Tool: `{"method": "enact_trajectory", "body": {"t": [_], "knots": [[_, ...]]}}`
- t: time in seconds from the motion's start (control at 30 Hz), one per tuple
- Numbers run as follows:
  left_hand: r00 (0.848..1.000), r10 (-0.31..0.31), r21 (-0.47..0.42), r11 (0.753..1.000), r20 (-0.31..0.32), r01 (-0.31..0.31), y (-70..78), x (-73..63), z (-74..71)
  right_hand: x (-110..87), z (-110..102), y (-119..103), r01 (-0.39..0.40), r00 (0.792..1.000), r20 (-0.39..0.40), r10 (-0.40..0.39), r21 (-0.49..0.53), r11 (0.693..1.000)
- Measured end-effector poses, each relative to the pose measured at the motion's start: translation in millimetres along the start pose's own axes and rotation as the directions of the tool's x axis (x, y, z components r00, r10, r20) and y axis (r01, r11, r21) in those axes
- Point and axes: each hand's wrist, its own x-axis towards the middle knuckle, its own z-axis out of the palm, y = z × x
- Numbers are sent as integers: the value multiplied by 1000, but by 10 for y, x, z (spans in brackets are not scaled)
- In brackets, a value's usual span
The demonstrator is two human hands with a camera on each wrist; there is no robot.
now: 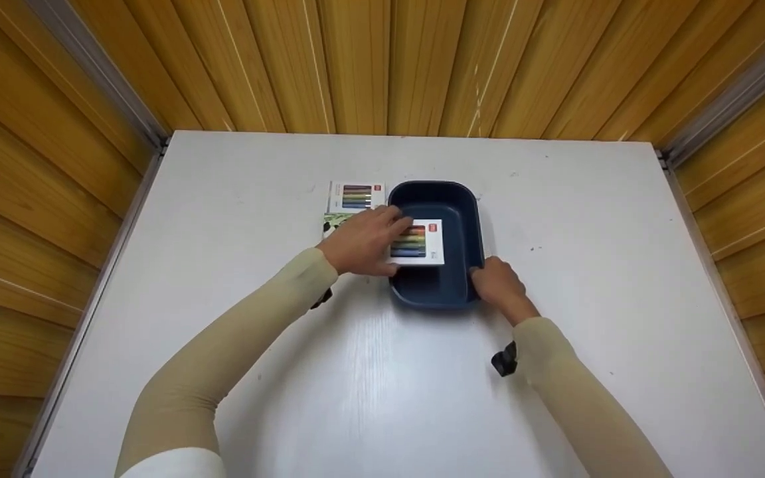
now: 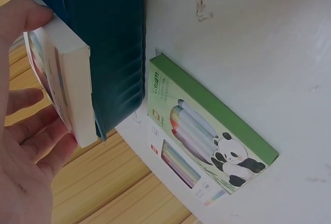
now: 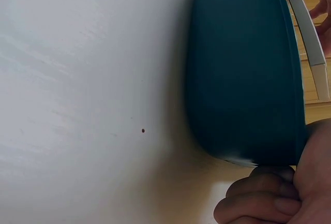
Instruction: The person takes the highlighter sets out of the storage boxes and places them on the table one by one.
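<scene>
My left hand (image 1: 364, 242) grips a white box of coloured pens (image 1: 427, 242), thumb on one edge and fingers on the other. The box is above the left rim of a dark blue plastic bin (image 1: 437, 292). With thumb and curled fingers my right hand (image 1: 499, 287) grips the bin's right wall near its front corner. Left of the bin lies a green box with a panda on it (image 2: 207, 125), partly hidden by my left hand in the head view. Behind it is another white box of coloured pens (image 1: 357, 196). The bin's visible floor is bare.
Everything is on a white table (image 1: 256, 179), in the middle toward its back. A wood-plank wall (image 1: 389, 66) stands along the back edge, and similar walls flank both sides.
</scene>
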Motion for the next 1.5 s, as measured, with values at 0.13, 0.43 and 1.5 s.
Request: {"method": "enact_trajectory", "body": {"t": [0.13, 0.43, 1.5], "knots": [[1000, 1, -6, 1000, -7, -1, -10, -25, 5, -3, -2, 8, -9, 1000, 11, 9, 6, 1000], [999, 5, -4, 1000, -45, -5, -78, -125, 25, 3, 4, 3, -7, 1000, 13, 7, -11, 1000], [997, -78, -80, 994, 17, 79, -240, -355, 103, -25, -6, -14, -11, 1000, 6, 11, -26, 1000]]}}
